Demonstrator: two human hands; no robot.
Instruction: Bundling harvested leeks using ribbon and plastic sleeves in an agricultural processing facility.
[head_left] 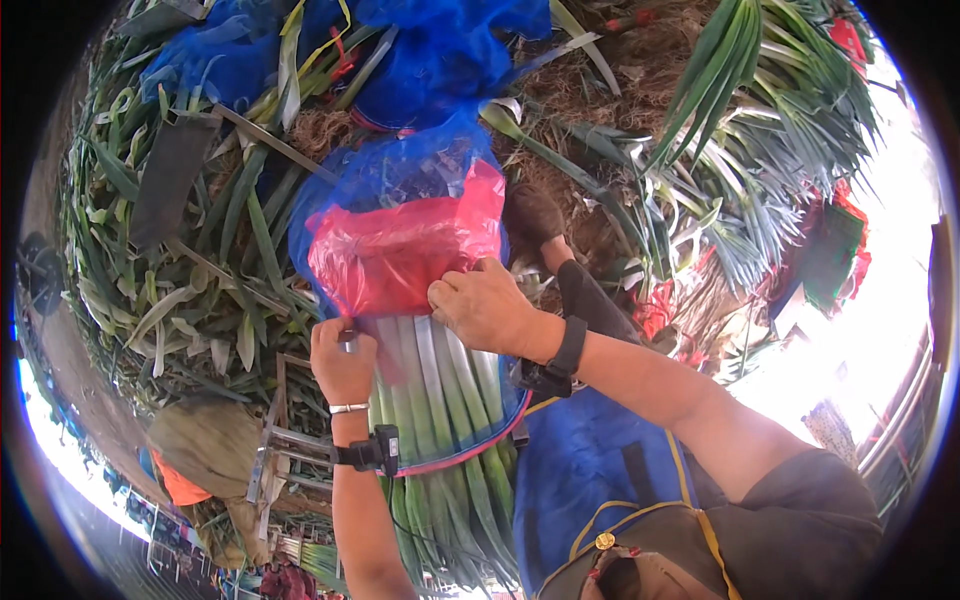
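Observation:
A thick bundle of green onions (pixel 440 385) lies in front of me, its white stalks pointing away and its green leaves toward me. Over its far end is a shiny red plastic bag (pixel 395 250). My left hand (pixel 342 362) is closed on the bag's near left corner; a small dark and silvery thing shows at its fingers, too small to name. At the near right edge of the bag, my right hand (pixel 485 305) pinches the plastic. A blue mesh bag (pixel 345 180) with a pink-trimmed rim surrounds the bundle and the red bag.
Loose green onion leaves (pixel 240 220) heap up on the left. More green onions (pixel 770 130) lie at the far right. A metal frame (pixel 290 437) stands by my left forearm. Blue mesh (pixel 440 60) is bunched at the far side. A foot in a dark shoe (pixel 535 215) rests right of the bag.

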